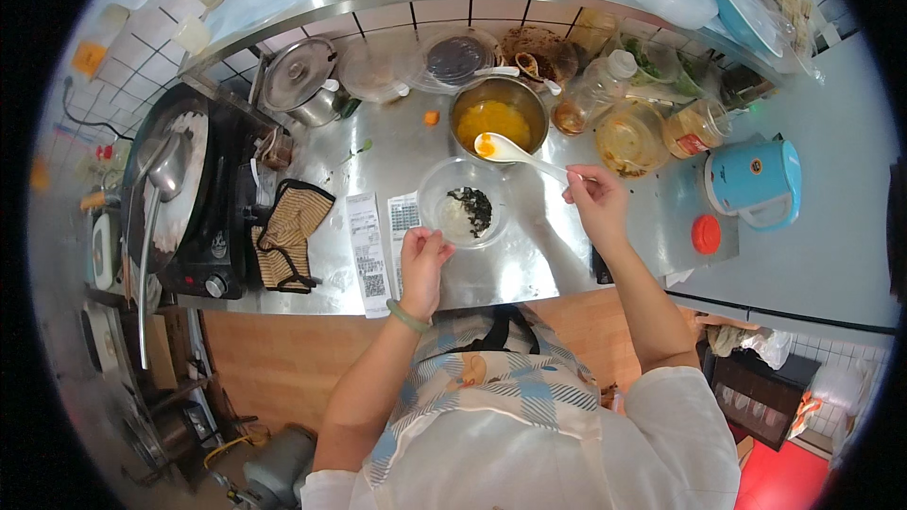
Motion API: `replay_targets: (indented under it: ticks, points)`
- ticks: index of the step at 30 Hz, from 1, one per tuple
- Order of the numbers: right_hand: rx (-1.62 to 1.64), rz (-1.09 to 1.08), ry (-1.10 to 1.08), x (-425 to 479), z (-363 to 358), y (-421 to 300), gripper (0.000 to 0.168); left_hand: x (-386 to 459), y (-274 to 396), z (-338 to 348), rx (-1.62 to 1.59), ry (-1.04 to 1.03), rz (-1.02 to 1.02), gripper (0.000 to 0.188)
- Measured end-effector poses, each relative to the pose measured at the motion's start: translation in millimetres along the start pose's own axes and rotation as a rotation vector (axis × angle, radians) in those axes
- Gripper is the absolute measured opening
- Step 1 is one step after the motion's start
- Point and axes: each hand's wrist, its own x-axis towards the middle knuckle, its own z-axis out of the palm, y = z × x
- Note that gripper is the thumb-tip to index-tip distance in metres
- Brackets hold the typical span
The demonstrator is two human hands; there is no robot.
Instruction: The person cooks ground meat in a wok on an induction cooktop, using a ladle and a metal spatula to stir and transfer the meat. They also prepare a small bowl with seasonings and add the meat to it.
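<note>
My right hand grips the handle of a white spoon with a little orange-yellow liquid in its bowl. The spoon's bowl hangs over the near rim of a steel pot that holds yellow-orange liquid. With thumb and fingers, my left hand pinches the near left rim of a clear plastic bowl. Inside this bowl lie dark shredded flakes beside a pale substance. Two printed paper slips lie left of the bowl, one partly under its edge.
At left, a wok with a steel ladle sits on an induction cooker, beside a striped cloth. Lidded containers, a squeeze bottle and jars line the back. Rightward stand a blue kettle and a red lid.
</note>
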Motion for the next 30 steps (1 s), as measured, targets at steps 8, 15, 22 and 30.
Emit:
replay_targets:
  ticks: [8,15,22,30]
  points:
    - [-0.12,-0.05,-0.212,-19.9,-2.7,-24.2,0.006,-0.7,-3.9,-3.3,-0.018,-0.012,-0.003,0.007]
    - [-0.349,-0.223,-0.241,-34.0,2.3,-10.9,0.009,-2.6,-6.7,-5.5,-0.016,-0.007,-0.015,0.006]
    - [0.514,0.489,0.132,-12.4,-21.5,2.0,0.013,-5.8,-18.5,-14.9,0.0,0.011,-0.014,0.005]
    - [0.249,0.233,0.155,16.0,23.0,23.1,0.018,-17.4,-26.9,-14.1,0.061,0.006,-0.065,0.009]
